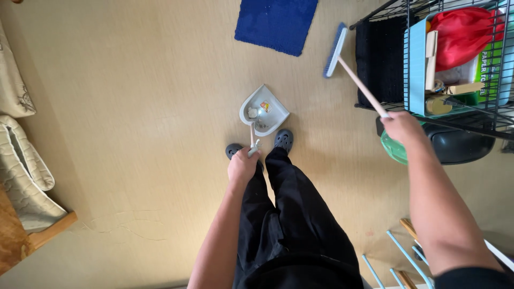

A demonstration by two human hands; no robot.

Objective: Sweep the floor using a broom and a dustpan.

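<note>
- A left hand (242, 167) is closed around the upright handle of a pale grey dustpan (263, 110).
- The dustpan rests on the tan floor (134, 123), just ahead of two dark shoes (284, 139), with small scraps inside.
- A right hand (402, 128) grips a broom (336, 49), blue-bristled with a pale handle, raised near a wire rack (455, 115).

Person, seen from above
Bare forearms; black trousers (292, 225); dark grey perforated clogs (283, 139), at 12 o'clock.
</note>
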